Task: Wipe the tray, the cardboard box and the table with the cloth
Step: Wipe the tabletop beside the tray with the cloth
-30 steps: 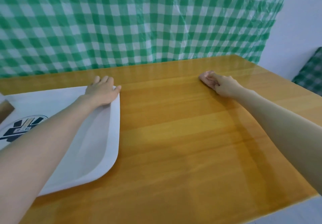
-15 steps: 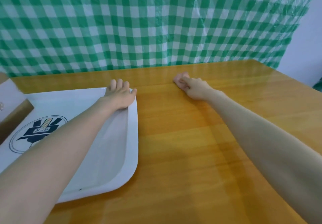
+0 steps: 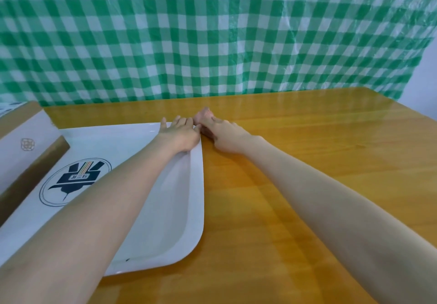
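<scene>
1. At the far right corner of the tray (image 3: 198, 209) the two hands meet. The left hand (image 3: 180, 136) lies flat on the tray's rim with straight fingers, pressing it down. The right hand (image 3: 224, 137) sits just beside it on the tabletop (image 3: 307, 166), the two nearly touching.
2. The right hand's fingers are curled over a small pink cloth (image 3: 203, 114), bunched against the wood (only a bit of it shows past the knuckles).
3. That cloth sits on the tabletop just outside the tray's right rim, near the far edge and in front of the green checked curtain (image 3: 212, 34).
4. From the cloth, the tray lies directly to the left, its right rim running from the hands back toward the person. Bare wood spreads to the right and toward the person.
5. The cardboard box (image 3: 21, 142) stands further left, beyond the tray and well apart from the cloth. Whether it rests on the tray I cannot tell.
6. The table seems to be the surface in hand. With the cloth hard against the rim, no wood remains to its left, so the next stroke probably runs back along the rim or out to the right.
7. Going on to the tray would mean lifting the cloth over the rim, where the left hand is well placed to steady it.
</scene>
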Tool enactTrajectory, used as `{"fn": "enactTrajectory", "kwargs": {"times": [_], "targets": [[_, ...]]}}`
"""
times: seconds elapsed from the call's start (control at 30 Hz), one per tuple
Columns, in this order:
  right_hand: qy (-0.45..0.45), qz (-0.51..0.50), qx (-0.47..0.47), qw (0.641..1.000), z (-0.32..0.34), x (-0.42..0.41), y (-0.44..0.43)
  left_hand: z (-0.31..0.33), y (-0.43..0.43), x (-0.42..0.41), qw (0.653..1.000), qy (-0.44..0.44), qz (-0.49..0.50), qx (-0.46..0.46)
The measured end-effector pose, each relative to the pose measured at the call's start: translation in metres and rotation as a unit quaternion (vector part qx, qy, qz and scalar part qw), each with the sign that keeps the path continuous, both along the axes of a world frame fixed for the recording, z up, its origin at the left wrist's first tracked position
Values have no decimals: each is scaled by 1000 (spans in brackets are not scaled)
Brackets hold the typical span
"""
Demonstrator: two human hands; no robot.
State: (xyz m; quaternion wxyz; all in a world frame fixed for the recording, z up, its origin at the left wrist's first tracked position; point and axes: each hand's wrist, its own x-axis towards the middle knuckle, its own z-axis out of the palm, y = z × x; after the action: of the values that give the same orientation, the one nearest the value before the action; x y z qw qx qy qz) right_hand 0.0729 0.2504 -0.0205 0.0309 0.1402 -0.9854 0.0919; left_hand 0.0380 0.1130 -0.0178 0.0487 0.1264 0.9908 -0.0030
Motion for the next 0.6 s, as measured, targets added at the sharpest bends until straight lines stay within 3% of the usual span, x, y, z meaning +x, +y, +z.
{"fn": "enactTrajectory", "kwargs": {"times": [0.27, 0.6], "targets": [[-26, -124, -46, 991, 8, -1, 67, 4, -3, 3, 999, 12, -9, -36], [-18, -300, -50, 952, 4, 33, 203, 5, -2, 7, 1000, 13, -9, -23]]}}
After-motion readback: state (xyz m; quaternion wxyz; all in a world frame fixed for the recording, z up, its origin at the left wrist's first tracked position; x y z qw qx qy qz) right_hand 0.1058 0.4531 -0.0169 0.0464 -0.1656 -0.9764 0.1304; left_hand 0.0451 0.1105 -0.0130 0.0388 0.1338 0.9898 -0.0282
